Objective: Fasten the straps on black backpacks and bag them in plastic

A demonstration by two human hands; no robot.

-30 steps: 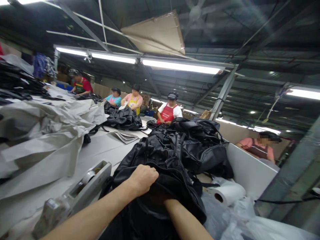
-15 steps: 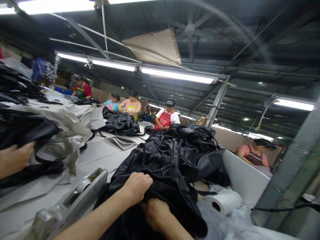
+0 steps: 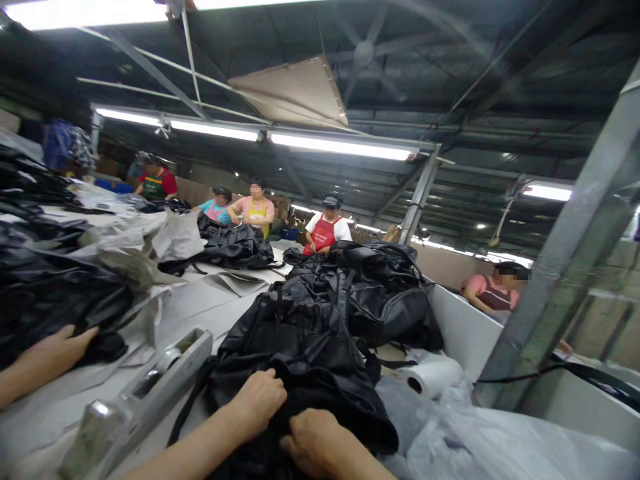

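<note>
A pile of black bags [image 3: 325, 313] runs down the long work table [image 3: 210, 303]. My left hand [image 3: 257, 400] grips a fold of the nearest black bag [image 3: 295, 353] at the bottom centre. Beside it my right hand [image 3: 315, 443] clasps the same bag's dark fabric, fingers curled into it. Both forearms come in from the bottom edge.
A co-worker's hand [image 3: 55, 347] at the left presses on another black bag [image 3: 55, 293] among grey paper sheets [image 3: 145, 240]. A metal tape dispenser [image 3: 135, 393] lies left of my arms. A white roll [image 3: 430, 377] and clear plastic [image 3: 475, 440] sit at right beside a steel post [image 3: 555, 260]. Several seated people work at the far end.
My right hand has come out from under the bag's fabric and now shows beside my left. A co-worker's hand and a black bag have come in at the left. The view has shifted.
</note>
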